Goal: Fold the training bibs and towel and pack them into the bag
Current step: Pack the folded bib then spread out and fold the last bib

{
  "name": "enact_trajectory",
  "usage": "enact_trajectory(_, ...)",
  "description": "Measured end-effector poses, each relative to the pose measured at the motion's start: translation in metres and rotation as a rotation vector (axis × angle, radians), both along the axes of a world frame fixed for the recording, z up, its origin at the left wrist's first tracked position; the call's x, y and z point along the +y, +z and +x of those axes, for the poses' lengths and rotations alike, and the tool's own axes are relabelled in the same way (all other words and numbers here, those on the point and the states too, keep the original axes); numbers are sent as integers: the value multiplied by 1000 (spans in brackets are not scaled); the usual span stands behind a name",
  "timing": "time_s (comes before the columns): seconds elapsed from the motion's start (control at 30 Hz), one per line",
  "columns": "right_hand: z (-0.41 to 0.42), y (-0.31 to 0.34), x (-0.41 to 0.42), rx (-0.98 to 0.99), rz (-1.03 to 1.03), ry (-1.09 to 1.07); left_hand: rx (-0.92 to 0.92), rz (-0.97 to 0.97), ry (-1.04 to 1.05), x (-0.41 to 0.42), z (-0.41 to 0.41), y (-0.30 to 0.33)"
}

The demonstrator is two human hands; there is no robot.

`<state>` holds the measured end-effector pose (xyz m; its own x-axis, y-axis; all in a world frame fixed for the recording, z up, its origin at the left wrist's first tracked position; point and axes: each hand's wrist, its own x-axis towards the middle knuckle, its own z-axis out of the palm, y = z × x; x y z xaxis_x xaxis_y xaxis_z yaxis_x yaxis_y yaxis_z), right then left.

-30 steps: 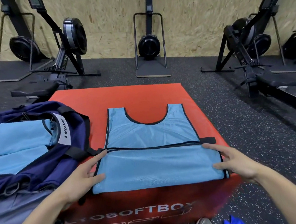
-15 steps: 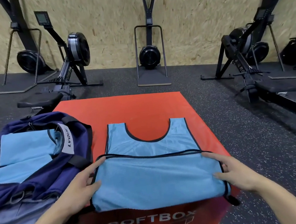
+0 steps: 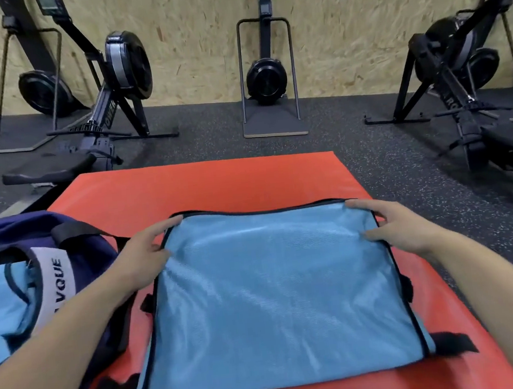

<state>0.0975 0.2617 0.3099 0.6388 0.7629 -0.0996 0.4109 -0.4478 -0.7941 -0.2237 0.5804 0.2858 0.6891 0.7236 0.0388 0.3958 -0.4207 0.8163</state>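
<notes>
I have one view only, from the camera on the person's head. It looks forward and steeply down, close over the red mat (image 3: pixel 185 188), which fills the near middle. The wide lens bends the edges. Both forearms enter from the near corners, the left hand (image 3: pixel 143 257) and right hand (image 3: pixel 399 227) in the centre. Farther off I see the dark floor (image 3: pixel 354 153), and the far chipboard wall (image 3: pixel 201 27) crosses the top.
</notes>
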Motion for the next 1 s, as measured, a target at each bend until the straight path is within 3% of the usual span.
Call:
enact_trajectory(0.13, 16, -42, 17, -43, -183, -39, 148, 182, 107, 16, 15, -42)
enact_trajectory(0.23, 12, -40, 23, -129, -212, -83, 226, 406, 108, 17, 20, -49)
enact_trajectory(0.33, -4, -47, 43, -563, -225, -128, 229, 695, 29, -3, 33, -46)
enact_trajectory(0.43, -61, -66, 84, -671, -76, 73, 185, 815, -188, -56, 58, -53)
enact_trajectory(0.5, -107, -79, 112, -694, -105, 220, 251, 802, -260, -76, 73, -70)
enact_trajectory(0.6, -134, -95, 129, -666, -229, 268, 366, 697, -231, -77, 75, -86)
enact_trajectory(0.83, -43, -103, 63, -687, -408, 9, 572, 625, -63, -22, 27, -85)
enact_trajectory(0.93, -30, -97, 48, -696, -468, -53, 570, 621, -91, -21, 27, -79)
enact_trajectory(1.0, -55, -90, 59, -719, -385, -27, 506, 673, -82, -38, 32, -74)
